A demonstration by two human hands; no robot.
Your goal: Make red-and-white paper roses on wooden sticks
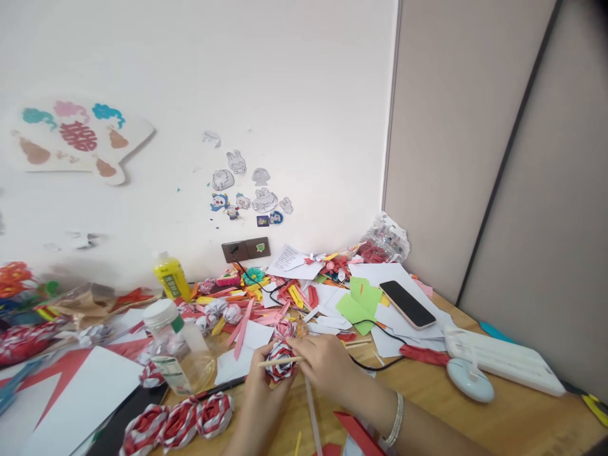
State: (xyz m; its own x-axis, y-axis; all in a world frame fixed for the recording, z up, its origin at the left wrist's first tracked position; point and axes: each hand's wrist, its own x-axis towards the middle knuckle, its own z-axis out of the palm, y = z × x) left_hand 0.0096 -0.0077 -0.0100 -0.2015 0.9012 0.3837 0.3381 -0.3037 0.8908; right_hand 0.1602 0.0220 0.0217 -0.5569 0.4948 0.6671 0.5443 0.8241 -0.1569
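Observation:
My left hand (266,386) is closed round a red-and-white twisted paper ball (280,361), its fingers on the ball's left and lower side. Across the front of that ball lies a thin wooden stick (275,363). The stick's right end is pinched in the fingers of my right hand (323,364), which comes in from the lower right with a silver bracelet on the wrist. A pink-and-white paper ball (285,329) touches the far side of the held ball. Three joined red-and-white paper rolls (180,423) rest on the table at the lower left.
Paper strips (297,296) cover the table's back. A clear jar (178,348) and yellow bottle (171,277) stand left; white sheets (90,405) and scissors (16,386) lie beyond. At right are a phone (407,304), a mouse (470,380) and a white keyboard (503,360).

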